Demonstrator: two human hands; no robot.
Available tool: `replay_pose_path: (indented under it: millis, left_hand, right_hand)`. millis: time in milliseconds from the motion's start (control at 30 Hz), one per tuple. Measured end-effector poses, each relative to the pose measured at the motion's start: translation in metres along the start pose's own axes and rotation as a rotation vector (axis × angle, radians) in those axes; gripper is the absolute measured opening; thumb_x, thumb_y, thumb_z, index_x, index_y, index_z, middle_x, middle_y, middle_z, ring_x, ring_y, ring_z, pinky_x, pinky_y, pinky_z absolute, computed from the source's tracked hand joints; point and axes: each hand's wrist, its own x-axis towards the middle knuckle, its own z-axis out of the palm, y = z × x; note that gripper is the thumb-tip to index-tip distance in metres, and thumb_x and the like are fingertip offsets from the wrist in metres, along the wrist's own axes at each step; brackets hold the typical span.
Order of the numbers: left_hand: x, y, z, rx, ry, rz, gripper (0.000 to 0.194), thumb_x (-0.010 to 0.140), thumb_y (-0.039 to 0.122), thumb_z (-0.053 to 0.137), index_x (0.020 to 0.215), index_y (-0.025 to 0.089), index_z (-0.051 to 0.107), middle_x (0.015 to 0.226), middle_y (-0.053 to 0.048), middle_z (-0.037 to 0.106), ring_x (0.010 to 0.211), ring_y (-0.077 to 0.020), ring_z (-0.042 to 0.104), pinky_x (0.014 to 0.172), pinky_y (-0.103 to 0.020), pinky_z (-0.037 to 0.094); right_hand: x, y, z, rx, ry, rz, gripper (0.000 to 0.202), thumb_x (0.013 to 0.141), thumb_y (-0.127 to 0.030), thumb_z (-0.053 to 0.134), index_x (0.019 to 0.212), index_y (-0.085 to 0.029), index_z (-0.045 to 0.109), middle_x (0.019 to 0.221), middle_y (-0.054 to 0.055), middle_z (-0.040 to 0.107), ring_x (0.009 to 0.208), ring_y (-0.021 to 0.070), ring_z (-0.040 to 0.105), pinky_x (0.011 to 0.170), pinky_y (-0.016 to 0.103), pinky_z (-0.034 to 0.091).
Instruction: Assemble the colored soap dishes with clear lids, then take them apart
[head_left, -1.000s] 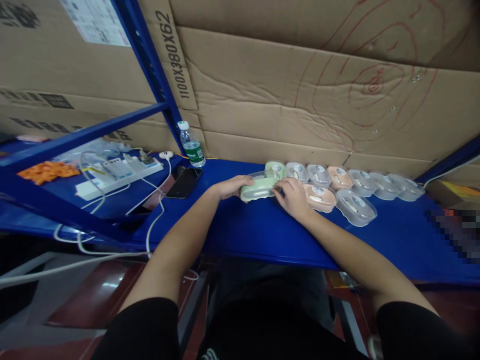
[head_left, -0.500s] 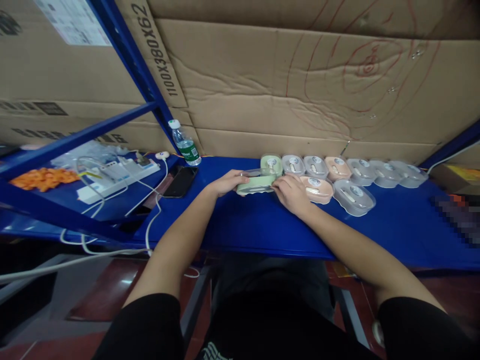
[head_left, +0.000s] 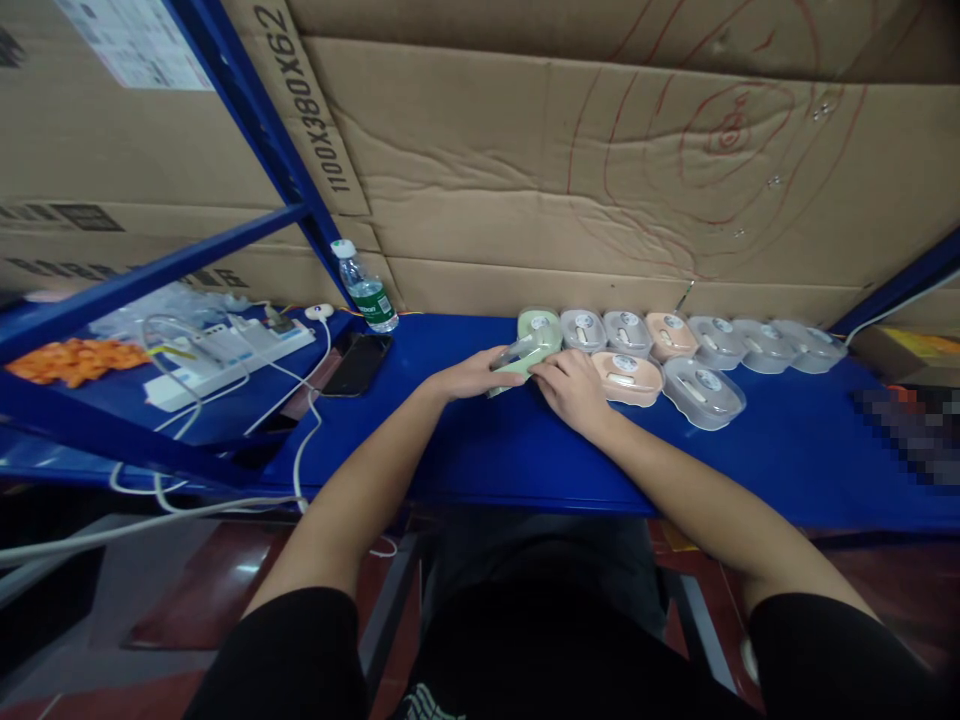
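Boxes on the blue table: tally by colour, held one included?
Green boxes: 2
Peach boxes: 2
Clear greyish boxes: 6
Total: 10

Green-labelled bottle (head_left: 372, 299) standing before cardboard panel (head_left: 465, 130), which bears red curved lines (head_left: 729, 138). Black phone (head_left: 358, 365) flat, near bottle. White power strip (head_left: 234, 362) with plugs inserted; orange pieces (head_left: 79, 362) heaped leftward.
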Motion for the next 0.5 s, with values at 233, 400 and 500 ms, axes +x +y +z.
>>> replay_pose_path:
  millis: [233, 400, 500]
  left_hand:
    - [0.000, 0.007, 0.003, 0.061, -0.025, 0.014, 0.064, 0.080, 0.054, 0.081, 0.132, 0.018, 0.069, 0.125, -0.011, 0.076, 0.110, -0.0272, 0.070, 0.095, -0.038, 0.054]
    - [0.001, 0.001, -0.006, 0.029, 0.035, -0.008, 0.065, 0.081, 0.058, 0.078, 0.130, 0.016, 0.070, 0.126, -0.011, 0.077, 0.115, -0.0305, 0.070, 0.100, -0.043, 0.053]
    - [0.000, 0.000, -0.012, 0.003, 0.019, -0.060, 0.069, 0.080, 0.061, 0.078, 0.133, 0.016, 0.069, 0.126, -0.012, 0.076, 0.113, -0.0311, 0.071, 0.094, -0.042, 0.055]
  right_hand:
    - [0.003, -0.001, -0.001, 0.002, -0.011, -0.056, 0.022, 0.107, -0.023, 0.056, 0.103, -0.024, 0.077, 0.098, 0.007, 0.075, 0.093, 0.0242, 0.060, 0.084, 0.040, 0.044]
    - [-0.001, -0.001, 0.002, 0.001, -0.051, -0.101, 0.021, 0.106, -0.020, 0.055, 0.103, -0.022, 0.076, 0.098, 0.008, 0.075, 0.093, 0.0240, 0.061, 0.089, 0.041, 0.045]
    - [-0.001, 0.000, 0.004, 0.017, -0.033, -0.156, 0.022, 0.105, -0.015, 0.054, 0.103, -0.021, 0.075, 0.105, 0.008, 0.076, 0.099, 0.0237, 0.062, 0.098, 0.042, 0.045]
